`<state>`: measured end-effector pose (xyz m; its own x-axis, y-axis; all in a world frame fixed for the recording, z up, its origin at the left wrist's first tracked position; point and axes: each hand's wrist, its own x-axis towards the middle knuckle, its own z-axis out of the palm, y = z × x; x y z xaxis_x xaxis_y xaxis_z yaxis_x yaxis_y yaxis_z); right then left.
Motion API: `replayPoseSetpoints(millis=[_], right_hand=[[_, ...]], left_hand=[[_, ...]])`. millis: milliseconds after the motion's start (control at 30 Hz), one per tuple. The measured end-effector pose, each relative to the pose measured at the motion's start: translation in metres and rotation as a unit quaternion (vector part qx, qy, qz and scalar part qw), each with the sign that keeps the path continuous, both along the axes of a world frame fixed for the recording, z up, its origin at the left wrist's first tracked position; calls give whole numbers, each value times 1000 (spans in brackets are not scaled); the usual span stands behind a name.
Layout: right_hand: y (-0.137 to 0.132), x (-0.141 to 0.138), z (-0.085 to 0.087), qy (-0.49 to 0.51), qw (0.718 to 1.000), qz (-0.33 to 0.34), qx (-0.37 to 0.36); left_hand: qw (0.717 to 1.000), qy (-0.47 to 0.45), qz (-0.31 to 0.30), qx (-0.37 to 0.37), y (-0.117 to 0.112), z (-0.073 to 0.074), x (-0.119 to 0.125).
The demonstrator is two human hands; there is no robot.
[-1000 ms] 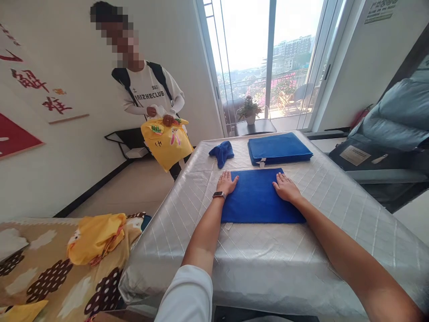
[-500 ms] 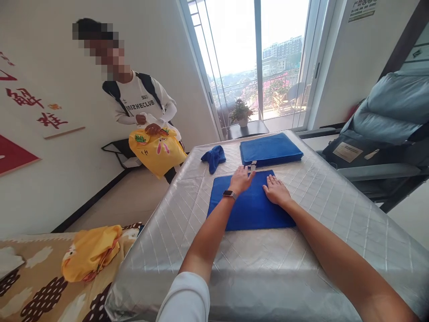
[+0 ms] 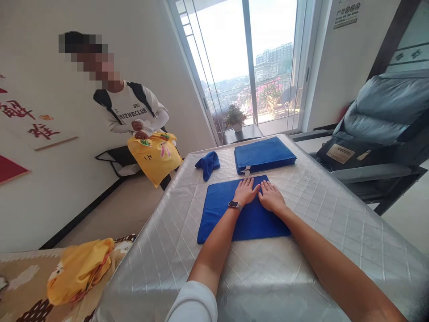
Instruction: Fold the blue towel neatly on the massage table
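A blue towel (image 3: pixel 217 210) lies spread flat on the silver quilted table cover (image 3: pixel 174 223). My left hand (image 3: pixel 247 191), with a watch on its wrist, rests palm down near the towel's far edge, fingers stretched out. Close beside it my right hand (image 3: pixel 271 197) lies flat on the towel's far right part, fingers extended, the two thumbs nearly meeting. Just beyond my hands is a neat stack of folded blue towels (image 3: pixel 264 154), a pale tag at its near left corner. A crumpled blue cloth (image 3: pixel 208 165) sits left of the stack.
Beyond the table's left side stands a person (image 3: pixel 134 107) holding a yellow bag (image 3: pixel 154 156). Yellow folded fabric (image 3: pixel 80 270) lies on a patterned cover at lower left. A grey armchair (image 3: pixel 385 120) flanks the right side. A potted plant (image 3: pixel 235 118) stands by the glass door.
My left hand has come down flat on the towel and moved right, closer to my right hand. My right hand stays flat on the towel. The view has shifted slightly.
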<state>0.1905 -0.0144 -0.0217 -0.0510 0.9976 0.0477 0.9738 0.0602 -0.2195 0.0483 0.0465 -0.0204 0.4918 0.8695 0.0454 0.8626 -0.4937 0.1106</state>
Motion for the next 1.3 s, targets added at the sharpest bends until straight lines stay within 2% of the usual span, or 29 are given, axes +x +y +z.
replayPoseSetpoints(millis=[67, 133, 367, 500, 567, 633, 700, 833, 900, 967, 1033, 1100, 1200, 1300], right_hand=[[0, 0, 1, 0, 1000, -5, -4], [0, 0, 2, -2, 1000, -6, -10], [2, 2, 1, -16, 1000, 0, -17], [2, 2, 2, -28, 1000, -1, -8], [-2, -1, 5, -43, 999, -6, 9], [-10, -6, 9, -59, 998, -15, 28], [-19, -11, 12, -72, 997, -19, 27], [-38, -14, 14, -95, 995, -11, -21], [-43, -12, 14, -104, 994, -1, -38], [-45, -9, 14, -106, 993, 8, -45], [-43, -8, 14, -103, 993, 10, -50], [-41, -9, 14, -94, 994, 2, -57], [-38, -12, 14, -82, 995, -6, -60], [-37, -12, 13, -75, 995, -8, -63]], left_hand=[[999, -1, 48, -14, -6, 2, -22], [997, 0, 69, -21, -11, 3, -46], [985, 7, 171, -2, -33, 2, -147], [975, 29, 222, 11, -52, 9, -182], [970, 36, 234, 46, -61, 16, -181], [972, 31, 217, 84, -70, 23, -166], [982, 18, 160, 95, -79, 27, -134], [998, -10, 18, 60, -94, 23, -48], [998, -23, -17, 55, -98, 18, -12], [998, -31, -21, 46, -99, 13, 7], [999, -32, -8, 32, -99, 10, 5], [999, -27, 11, 19, -99, 9, -14], [999, -15, 50, 0, -103, 11, -62], [995, -2, 102, -15, -116, 11, -115]])
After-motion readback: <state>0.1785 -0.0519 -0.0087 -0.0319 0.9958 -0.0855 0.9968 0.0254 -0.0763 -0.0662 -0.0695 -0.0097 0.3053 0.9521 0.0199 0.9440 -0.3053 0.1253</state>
